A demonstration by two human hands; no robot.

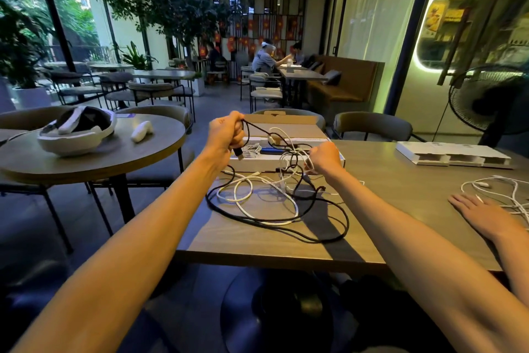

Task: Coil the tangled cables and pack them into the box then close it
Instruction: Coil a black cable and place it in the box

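- Tangled heap of thin cables lies on the grey-brown rectangular tabletop, just in front of the box: one long black cord looping widest, and white cords knotted through it. We cannot count the white ones apart; at least two.
- Our left hand is fisted round the black cord near its plug end, lifted above the table. Our right hand pinches into the white strands at the knot's top; its fingertips are hidden, so we cannot tell which strand.
- Step in hand, as we judge it: separating the black cord from the white, before any coiling. Nothing coiled yet.
- Next move likely calls for drawing the black cord out slowly while the right hand holds the white loops down, watching for the plug snagging.
- One shallow white cardboard box stands open, its brown-lined lid tipped back; some white cable and a dark blue item already lie inside.
- Further out: a third hand, another person's, flat on the table beside a second white cable bundle; one white moulded tray beyond.
- Round side table to the left bears one white headset and one white controller.
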